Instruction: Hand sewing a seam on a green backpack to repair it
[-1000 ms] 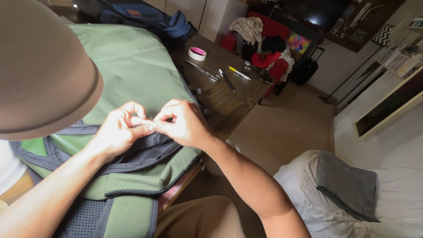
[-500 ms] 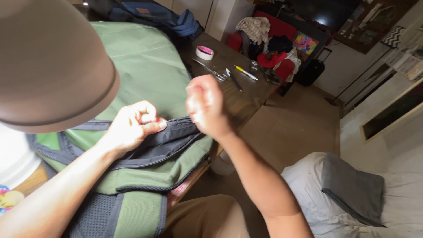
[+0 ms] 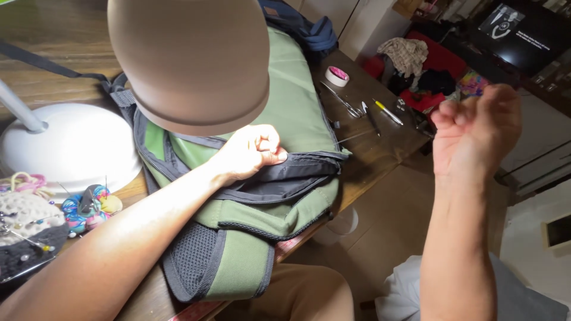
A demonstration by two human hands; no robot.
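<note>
The left hand (image 3: 250,153) is curled into a tight pinch on the dark zipper edge (image 3: 285,178) of the green backpack (image 3: 285,113), seemingly to keep the seam taut and flat, while the right hand (image 3: 476,128) is raised well clear over the floor, fingers closed as if drawing a thread too fine to see. The backpack lies flat on the wooden table (image 3: 380,148) under the lamp shade (image 3: 190,59), its long axis running from the mesh straps near the person away toward the far corner.
</note>
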